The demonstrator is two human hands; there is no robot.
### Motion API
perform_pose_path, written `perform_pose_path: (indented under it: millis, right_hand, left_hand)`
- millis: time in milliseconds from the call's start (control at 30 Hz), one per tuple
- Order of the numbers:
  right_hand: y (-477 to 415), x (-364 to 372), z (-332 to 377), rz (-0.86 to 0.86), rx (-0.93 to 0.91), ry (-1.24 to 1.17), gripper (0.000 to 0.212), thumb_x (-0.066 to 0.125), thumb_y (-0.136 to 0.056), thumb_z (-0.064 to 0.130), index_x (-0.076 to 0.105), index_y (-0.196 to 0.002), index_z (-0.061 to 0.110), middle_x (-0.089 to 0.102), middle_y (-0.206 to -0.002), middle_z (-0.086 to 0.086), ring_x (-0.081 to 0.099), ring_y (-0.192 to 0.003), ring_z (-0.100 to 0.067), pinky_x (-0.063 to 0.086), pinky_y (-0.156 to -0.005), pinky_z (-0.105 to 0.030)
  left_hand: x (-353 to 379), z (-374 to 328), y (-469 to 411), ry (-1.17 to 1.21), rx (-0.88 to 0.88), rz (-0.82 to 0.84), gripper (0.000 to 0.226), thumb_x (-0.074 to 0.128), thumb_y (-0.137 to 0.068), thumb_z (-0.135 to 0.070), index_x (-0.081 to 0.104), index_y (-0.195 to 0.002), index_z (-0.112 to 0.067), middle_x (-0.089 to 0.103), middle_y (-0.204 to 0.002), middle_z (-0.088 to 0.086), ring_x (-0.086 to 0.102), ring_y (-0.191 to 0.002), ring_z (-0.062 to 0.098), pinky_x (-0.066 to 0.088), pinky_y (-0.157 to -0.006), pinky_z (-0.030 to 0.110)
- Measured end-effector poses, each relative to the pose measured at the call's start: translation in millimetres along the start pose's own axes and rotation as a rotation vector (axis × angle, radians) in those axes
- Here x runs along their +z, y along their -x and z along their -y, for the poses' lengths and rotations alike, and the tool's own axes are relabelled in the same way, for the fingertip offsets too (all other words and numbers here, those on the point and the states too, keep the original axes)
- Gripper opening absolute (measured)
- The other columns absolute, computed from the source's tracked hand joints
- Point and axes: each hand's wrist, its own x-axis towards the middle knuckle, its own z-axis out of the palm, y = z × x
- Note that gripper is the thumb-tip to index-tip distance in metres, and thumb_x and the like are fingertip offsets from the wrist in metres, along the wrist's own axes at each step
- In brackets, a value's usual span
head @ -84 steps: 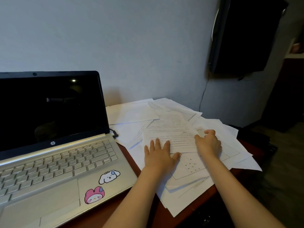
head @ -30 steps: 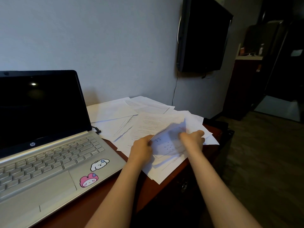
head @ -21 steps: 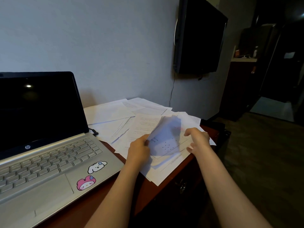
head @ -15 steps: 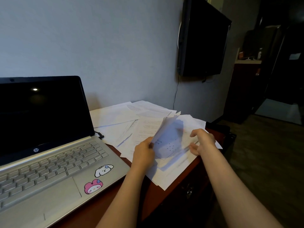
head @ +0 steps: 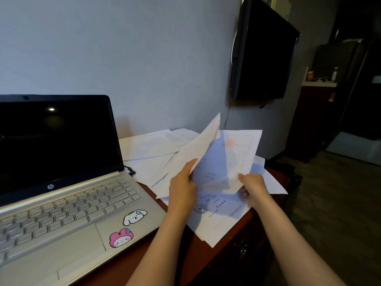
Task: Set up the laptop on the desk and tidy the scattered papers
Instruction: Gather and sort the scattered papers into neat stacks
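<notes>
Above desk's [head: 243, 226] rt end: L hand [head: 182, 189] & R hand [head: 252, 185] each pinch lifted sheets [head: 222, 162], raised off loose papers [head: 150, 149]. Laptop [head: 68, 188] open at left. Step: gathering. Next prob. needs edges squared, remaining pages collected w/o creasing.

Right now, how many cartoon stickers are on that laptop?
2, both on the laptop palm rest: a white puppy sticker, and a pink hooded sticker nearer the camera. The lid's outside is hidden.
</notes>
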Motion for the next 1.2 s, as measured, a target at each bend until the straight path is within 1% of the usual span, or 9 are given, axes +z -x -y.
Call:
perform_pose_path:
  millis: [133, 267, 367, 467, 567, 667, 800, 967, 1200]
  right_hand:
    - [-3.4, -3.6, -2.2, 0.078, 0.069, -0.065, 0.030, 0.046, -0.096, 0.004, 0.052, -0.122, -0.009, 0.062, -0.095, -0.024, 0.060, -0.086, -0.038, 0.035, -0.055, -0.026]
    - [-3.2, -6.1, -0.8, 0.148, 0.062, -0.155, 0.030, 0.046, -0.097, 0.007, 0.052, -0.123, -0.007, 0.058, -0.086, -0.016, 0.052, -0.070, -0.023, 0.042, -0.061, -0.029]
    - [-4.8, -5.8, -1.7, 0.216, 0.036, -0.275, 0.033, 0.042, -0.100, 0.026, 0.054, -0.124, 0.006, 0.060, -0.119, -0.015, 0.057, -0.092, -0.025, 0.047, -0.082, -0.034]
    - [-2.2, -9.0, 1.5, 0.305, 0.060, -0.305, 0.032, 0.039, -0.098, 0.042, 0.056, -0.112, 0.018, 0.062, -0.105, -0.002, 0.057, -0.099, -0.020, 0.043, -0.093, -0.033]
    - [-1.3, -9.9, -2.6, 0.319, 0.013, -0.068, 0.025, 0.055, -0.094, 0.017, 0.060, -0.116, 0.005, 0.066, -0.109, -0.009, 0.060, -0.084, -0.019, 0.047, -0.070, -0.026]
    - [-7.5, -9.6, -12.1, 0.230, -0.038, 0.058, 0.030, 0.054, -0.091, 0.000, 0.056, -0.121, -0.003, 0.062, -0.117, -0.017, 0.058, -0.097, -0.029, 0.048, -0.085, -0.035]
    - [-6.2, -16.5, -16.3, 0.193, -0.050, -0.073, 0.035, 0.053, -0.093, 0.003, 0.052, -0.127, -0.001, 0.059, -0.124, -0.018, 0.056, -0.110, -0.033, 0.045, -0.096, -0.042]
    - [-1.6, -25.4, -18.5, 0.204, -0.087, -0.294, 0.038, 0.054, -0.093, 0.005, 0.052, -0.131, 0.004, 0.059, -0.126, -0.015, 0.056, -0.112, -0.032, 0.045, -0.096, -0.043]
    - [13.2, -25.8, 11.1, 0.084, -0.292, -0.408, 0.026, 0.053, -0.094, 0.005, 0.057, -0.120, 0.006, 0.061, -0.113, -0.007, 0.059, -0.100, -0.025, 0.047, -0.084, -0.036]
  left_hand:
    - [-2.3, 2.3, -1.7, -0.185, 0.068, 0.142, 0.066, 0.034, -0.086, 0.015, 0.045, -0.138, -0.023, 0.043, -0.146, -0.002, 0.036, -0.135, 0.016, 0.024, -0.099, 0.011]
    - [-1.1, 5.0, 0.2, -0.411, 0.055, 0.325, 0.065, 0.036, -0.086, 0.010, 0.042, -0.140, -0.026, 0.047, -0.143, 0.004, 0.043, -0.130, 0.022, 0.033, -0.104, 0.025]
    - [0.8, 6.9, 3.0, -0.493, 0.037, 0.409, 0.063, 0.038, -0.087, 0.006, 0.041, -0.141, -0.027, 0.047, -0.142, 0.006, 0.045, -0.129, 0.025, 0.037, -0.104, 0.031]
    - [2.0, 6.5, 4.4, -0.503, 0.026, 0.450, 0.058, 0.038, -0.090, 0.000, 0.043, -0.139, -0.029, 0.045, -0.144, 0.003, 0.043, -0.129, 0.026, 0.036, -0.104, 0.031]
    - [3.4, 5.5, 4.6, -0.441, 0.015, 0.536, 0.042, 0.047, -0.095, -0.028, 0.045, -0.137, -0.034, 0.043, -0.146, -0.008, 0.039, -0.133, 0.019, 0.030, -0.107, 0.028]
    - [1.1, 6.5, 1.3, -0.189, -0.078, 0.578, 0.054, 0.057, -0.088, -0.049, 0.042, -0.138, -0.034, 0.039, -0.148, -0.008, 0.037, -0.136, 0.013, 0.027, -0.114, 0.032]
    - [-7.6, 5.6, -4.7, -0.051, -0.090, 0.288, 0.065, 0.054, -0.090, -0.047, 0.029, -0.146, -0.025, 0.028, -0.153, -0.001, 0.033, -0.139, 0.020, 0.025, -0.115, 0.040]
    - [-20.4, -1.9, -11.8, 0.055, -0.164, -0.021, 0.062, 0.047, -0.097, -0.024, 0.014, -0.150, -0.014, 0.030, -0.151, 0.009, 0.032, -0.137, 0.025, 0.029, -0.108, 0.034]
    - [-28.0, -8.9, -20.9, 0.153, -0.070, -0.147, 0.030, 0.048, -0.094, -0.008, 0.053, -0.123, -0.017, 0.061, -0.108, 0.004, 0.056, -0.096, 0.021, 0.047, -0.078, 0.029]
